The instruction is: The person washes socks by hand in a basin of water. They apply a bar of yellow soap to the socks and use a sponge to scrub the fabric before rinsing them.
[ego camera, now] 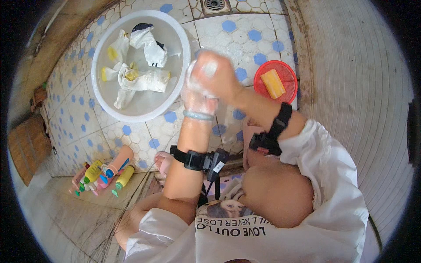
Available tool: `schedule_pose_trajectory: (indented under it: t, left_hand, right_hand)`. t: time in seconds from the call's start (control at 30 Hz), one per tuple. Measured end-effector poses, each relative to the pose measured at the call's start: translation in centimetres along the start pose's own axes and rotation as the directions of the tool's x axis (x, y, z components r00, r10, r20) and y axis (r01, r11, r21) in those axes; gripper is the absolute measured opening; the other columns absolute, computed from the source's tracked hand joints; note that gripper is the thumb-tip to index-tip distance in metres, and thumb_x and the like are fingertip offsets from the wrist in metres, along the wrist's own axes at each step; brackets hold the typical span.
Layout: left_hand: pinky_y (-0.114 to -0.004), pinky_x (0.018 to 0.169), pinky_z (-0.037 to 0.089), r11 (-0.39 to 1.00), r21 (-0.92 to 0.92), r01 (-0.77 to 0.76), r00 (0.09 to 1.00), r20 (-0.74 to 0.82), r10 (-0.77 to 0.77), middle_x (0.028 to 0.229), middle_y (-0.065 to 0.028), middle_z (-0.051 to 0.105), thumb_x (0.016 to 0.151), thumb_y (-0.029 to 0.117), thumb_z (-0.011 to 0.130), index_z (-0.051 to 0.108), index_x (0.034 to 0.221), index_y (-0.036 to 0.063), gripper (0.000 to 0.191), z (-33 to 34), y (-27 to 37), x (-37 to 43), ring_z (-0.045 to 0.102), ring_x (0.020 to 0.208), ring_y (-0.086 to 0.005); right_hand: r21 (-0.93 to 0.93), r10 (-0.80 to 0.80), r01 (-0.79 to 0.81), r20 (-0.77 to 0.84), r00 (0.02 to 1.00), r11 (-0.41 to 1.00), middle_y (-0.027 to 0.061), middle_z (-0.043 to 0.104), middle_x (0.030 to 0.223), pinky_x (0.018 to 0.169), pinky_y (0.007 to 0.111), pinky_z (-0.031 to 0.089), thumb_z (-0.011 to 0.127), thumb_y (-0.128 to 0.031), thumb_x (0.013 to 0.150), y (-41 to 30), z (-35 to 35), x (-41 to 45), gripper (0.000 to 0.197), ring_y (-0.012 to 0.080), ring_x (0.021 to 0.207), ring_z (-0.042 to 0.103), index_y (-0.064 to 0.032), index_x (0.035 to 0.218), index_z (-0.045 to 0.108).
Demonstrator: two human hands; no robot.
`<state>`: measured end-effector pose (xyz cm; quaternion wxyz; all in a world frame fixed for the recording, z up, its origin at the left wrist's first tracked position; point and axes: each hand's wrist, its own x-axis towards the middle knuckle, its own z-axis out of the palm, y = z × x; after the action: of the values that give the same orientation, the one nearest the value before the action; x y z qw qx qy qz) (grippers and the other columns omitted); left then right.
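In front of me, my left hand (199, 102), with a pale bangle at its wrist, is pressed together with my right hand (215, 70). My right hand is curled into a fist over my left hand's fingers. White suds coat both hands, and motion blurs them. Whether a wet white cloth is gripped between them cannot be made out. Just left of the hands, a white plastic basin (142, 119) holds water and several wet socks. One is a white sock with dark patches (149, 42); others are white socks with yellow patches (144, 80).
A red plastic basket (258, 88) at right holds a yellow soap bar (273, 83). Several bottles (120, 161) stand lower left, by a tiled ledge (65, 217). A floor drain (214, 4) lies at the top. A ribbed panel (348, 82) runs along the right.
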<state>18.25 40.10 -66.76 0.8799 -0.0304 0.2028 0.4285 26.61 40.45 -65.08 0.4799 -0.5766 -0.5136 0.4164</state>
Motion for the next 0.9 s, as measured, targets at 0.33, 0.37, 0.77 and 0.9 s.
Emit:
schedule_pose_trajectory:
  t: [0.33,0.37,0.77,0.9]
  left_hand:
    - [-0.032,0.072,0.05,0.997,0.076,-0.001,0.979,-0.201,0.016,0.092,-0.0069,0.056,0.087,0.025,0.048,0.05,0.103,0.005,0.026,1.5,1.1,-0.9,0.056,0.084,-0.0176]
    - [-0.032,0.072,0.05,0.997,0.078,-0.007,0.98,-0.199,0.022,0.092,-0.0069,0.056,0.087,0.025,0.048,0.05,0.103,0.005,0.026,1.3,1.2,-0.9,0.056,0.084,-0.0176]
    - [-0.027,0.081,0.041,0.635,0.734,-0.242,0.934,-0.002,0.358,0.102,-0.0023,0.048,0.079,0.0,0.054,0.039,0.119,0.0091,0.044,6.0,2.5,-1.4,0.049,0.092,-0.0127]
    - [-0.025,0.084,0.04,0.209,0.904,-0.374,0.88,0.275,0.387,0.107,-0.0066,0.044,0.071,-0.006,0.058,0.041,0.114,0.0038,0.047,6.6,2.9,-1.0,0.046,0.098,-0.0141]
  right_hand:
    - [0.026,0.016,-0.015,-0.036,0.999,1.0,0.0023,0.052,0.064,0.059,0.025,0.041,0.063,-0.008,0.073,1.9,-1.1,1.4,0.012,0.0095,0.061,0.046,-0.0047,0.072,0.052]
    - [0.028,0.011,-0.01,-0.033,0.999,1.0,0.0023,0.052,0.064,0.059,0.025,0.041,0.063,-0.008,0.073,1.9,-1.4,1.6,0.012,0.0095,0.061,0.046,-0.0047,0.072,0.052]
    - [0.175,0.433,-0.477,0.238,0.87,0.862,0.006,0.056,0.099,0.085,0.028,0.038,0.054,-0.036,0.083,-3.4,-6.2,1.0,0.041,0.0151,0.095,0.051,-0.002,0.106,0.054]
    - [0.446,0.294,-0.369,0.232,0.927,0.815,0.0068,0.056,0.1,0.085,0.027,0.038,0.061,-0.023,0.079,-4.5,-6.4,1.2,0.041,0.0139,0.094,0.051,0.0011,0.11,0.049]
